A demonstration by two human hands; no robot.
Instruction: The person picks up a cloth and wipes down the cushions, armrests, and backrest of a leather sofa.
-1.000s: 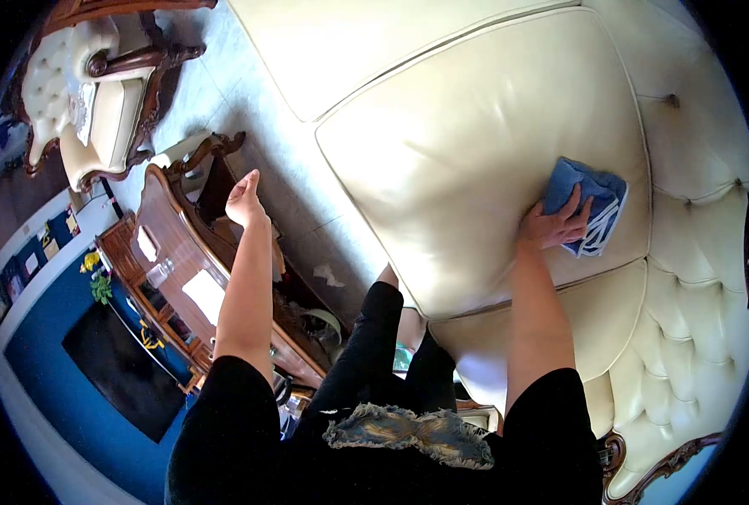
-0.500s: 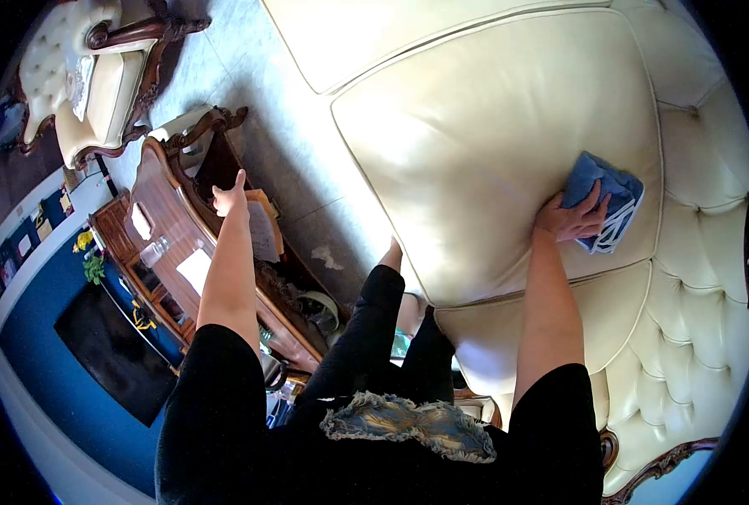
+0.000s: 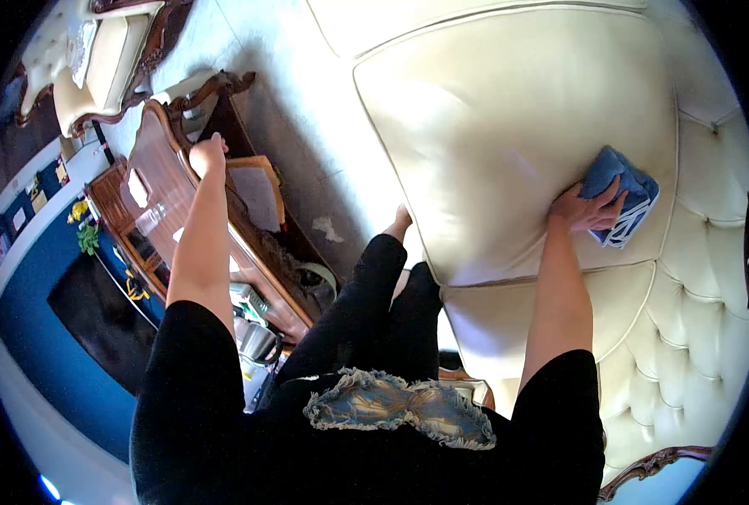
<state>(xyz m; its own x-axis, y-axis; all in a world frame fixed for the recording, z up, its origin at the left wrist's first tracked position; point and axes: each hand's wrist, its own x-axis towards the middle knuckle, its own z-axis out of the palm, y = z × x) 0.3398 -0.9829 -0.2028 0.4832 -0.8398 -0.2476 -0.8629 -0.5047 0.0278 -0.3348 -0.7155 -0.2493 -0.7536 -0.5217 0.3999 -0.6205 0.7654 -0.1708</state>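
Note:
My right hand [image 3: 591,208] rests on a folded blue cloth [image 3: 610,172] with white stripes, fingers bent over its near side. Under the cloth is the cream leather seat cushion [image 3: 509,143] of a sofa, and the cloth lies toward the backrest side. Out to the left, my left hand [image 3: 209,156] is closed with the fingers curled in, and nothing shows in it. It overlaps the carved edge of a wooden coffee table [image 3: 159,151] in this view.
The tufted sofa backrest [image 3: 703,295] runs down the right side. Papers [image 3: 256,194] sit on the table's lower shelf, and a clear glass [image 3: 150,219] stands on top. A cream armchair [image 3: 109,63] is at the upper left. Grey floor [image 3: 307,126] lies between table and sofa.
My left hand has curled its fingers in from a stretched-out pose and moved up and left in view. The right hand and cloth have shifted slightly right in view, along with the sofa.

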